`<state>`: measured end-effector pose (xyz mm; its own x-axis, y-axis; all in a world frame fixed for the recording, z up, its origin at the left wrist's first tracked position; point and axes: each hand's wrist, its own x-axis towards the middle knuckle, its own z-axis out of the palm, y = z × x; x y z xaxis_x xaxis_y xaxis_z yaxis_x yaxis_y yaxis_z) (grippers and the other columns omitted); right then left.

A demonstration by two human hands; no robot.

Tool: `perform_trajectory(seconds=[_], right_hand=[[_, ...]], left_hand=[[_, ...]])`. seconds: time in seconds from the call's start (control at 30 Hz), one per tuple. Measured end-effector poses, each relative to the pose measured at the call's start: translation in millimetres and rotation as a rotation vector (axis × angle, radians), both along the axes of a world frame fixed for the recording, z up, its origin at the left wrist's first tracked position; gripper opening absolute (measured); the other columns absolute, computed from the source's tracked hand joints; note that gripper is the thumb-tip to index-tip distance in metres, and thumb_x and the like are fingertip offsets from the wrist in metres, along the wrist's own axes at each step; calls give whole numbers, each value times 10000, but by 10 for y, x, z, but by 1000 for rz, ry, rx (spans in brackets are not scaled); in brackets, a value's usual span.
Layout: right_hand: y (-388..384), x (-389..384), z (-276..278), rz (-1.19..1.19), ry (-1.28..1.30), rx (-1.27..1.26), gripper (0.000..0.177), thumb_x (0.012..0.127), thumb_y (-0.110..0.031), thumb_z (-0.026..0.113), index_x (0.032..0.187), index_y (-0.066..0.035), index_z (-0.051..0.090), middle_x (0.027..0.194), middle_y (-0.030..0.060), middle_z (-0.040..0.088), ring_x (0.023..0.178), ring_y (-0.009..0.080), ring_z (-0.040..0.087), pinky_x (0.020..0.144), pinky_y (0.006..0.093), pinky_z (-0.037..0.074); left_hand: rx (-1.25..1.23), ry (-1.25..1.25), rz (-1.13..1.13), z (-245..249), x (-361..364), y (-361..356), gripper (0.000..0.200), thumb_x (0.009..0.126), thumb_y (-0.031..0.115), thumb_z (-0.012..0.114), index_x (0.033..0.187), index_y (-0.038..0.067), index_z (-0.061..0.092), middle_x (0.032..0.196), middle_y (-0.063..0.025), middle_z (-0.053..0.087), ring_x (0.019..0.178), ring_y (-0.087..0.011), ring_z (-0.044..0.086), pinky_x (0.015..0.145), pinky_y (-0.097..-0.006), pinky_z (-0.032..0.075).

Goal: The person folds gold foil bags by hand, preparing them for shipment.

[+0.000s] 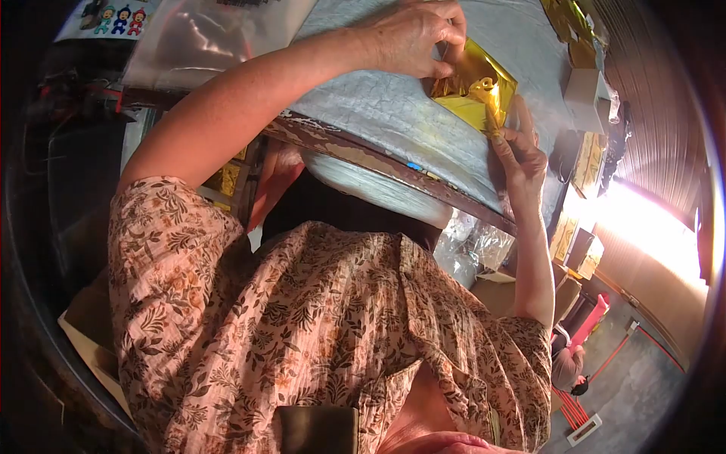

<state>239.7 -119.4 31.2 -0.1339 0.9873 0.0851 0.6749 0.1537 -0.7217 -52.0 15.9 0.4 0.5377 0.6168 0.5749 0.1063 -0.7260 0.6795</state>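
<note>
Thin, mirror-shiny gold foil sheet (465, 107) on crinkled grey surface (363, 110). Right hand (524, 157): fingers pinch the lower end of a gathered gold foil twist (490, 94) overlapping it. Left hand (414, 38): fingers curled at the sheet's left edge; cannot tell if gripping. Film likely creases easily: light pressure, even tension best.

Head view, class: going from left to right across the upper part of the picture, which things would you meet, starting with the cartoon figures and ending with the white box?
Cartoon figures → clear plastic → left hand → gold foil → right hand → white box.
</note>
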Motion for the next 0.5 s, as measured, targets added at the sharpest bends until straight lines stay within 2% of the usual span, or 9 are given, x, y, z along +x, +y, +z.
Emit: perform_trajectory(seconds=[0.03, 0.1, 0.17, 0.23, 0.3, 0.33, 0.37, 0.4, 0.5], right_hand=[[-3, -16, 12, -10, -12, -11, 163, 944, -184, 762, 1031, -50, 793, 1627, 150, 454, 1570, 357, 288, 1267, 524, 76], [-9, -8, 18, -23, -24, -20, 162, 946, -184, 759, 1027, -48, 790, 1629, 151, 450, 1570, 355, 289, 1267, 523, 73], [-8, 27, 6, -22, -90, -42, 171, 971, -134, 724, 1080, -22, 794, 1654, 127, 420, 1477, 230, 410, 1216, 390, 249], [-3, 6, 20, -16, -79, -35, 172, 972, -138, 723, 1077, -20, 793, 1658, 127, 413, 1478, 230, 411, 1215, 387, 250], [-5, 1, 23, -12, -70, -30, 174, 973, -142, 721, 1073, -18, 793, 1662, 128, 406, 1480, 230, 412, 1214, 383, 250], [1, 5, 11, -16, -46, -29, 157, 952, -159, 743, 1040, -39, 792, 1656, 134, 414, 1526, 292, 349, 1239, 472, 142], [10, 11, -4, -19, -21, -27, 143, 930, -176, 765, 1007, -59, 791, 1650, 140, 422, 1573, 355, 285, 1264, 562, 33], [20, 26, -21, -22, -20, -23, 143, 930, -176, 765, 1007, -59, 791, 1650, 140, 422, 1573, 355, 285, 1264, 562, 33], [38, 59, -50, 0, -15, 0, 143, 924, -189, 775, 1008, -76, 796, 1645, 142, 430, 1573, 368, 281, 1259, 581, 42]], left_hand=[[0, 1, -1, 129, -25, -88, 167, 721, 39, 801, 820, 18, 669, 1004, -119, 627, 914, -296, 666, 804, -398, 558], [330, 369, 252, 351, -63, -262, 153, 706, 37, 814, 780, 24, 681, 1024, -103, 636, 926, -297, 662, 819, -401, 550], [207, 207, 132, 190, -37, -141, 154, 694, 32, 821, 749, 24, 677, 1024, -96, 641, 932, -297, 661, 826, -397, 547], [83, 47, 13, 55, -28, -41, 158, 682, 27, 827, 717, 23, 673, 1025, -88, 647, 939, -298, 660, 832, -393, 544], [116, 83, -85, 19, -46, -25, 237, 762, 116, 820, 969, 43, 731, 1102, -115, 639, 1013, -323, 645, 901, -433, 521], [118, 84, -88, 25, -50, -63, 237, 762, 116, 820, 969, 43, 731, 1102, -115, 639, 1013, -323, 645, 901, -433, 521], [127, 200, -9, 26, -55, -119, 205, 804, 123, 795, 994, 55, 765, 1188, -46, 630, 1093, -260, 640, 996, -441, 490], [135, 316, 70, 34, -60, -154, 188, 846, 131, 771, 1020, 66, 798, 1274, 24, 620, 1173, -196, 635, 1090, -449, 459], [77, 366, 72, 39, -66, -199, 167, 850, 145, 744, 984, 69, 811, 1340, 3, 607, 1284, -192, 563, 1141, -455, 391]])
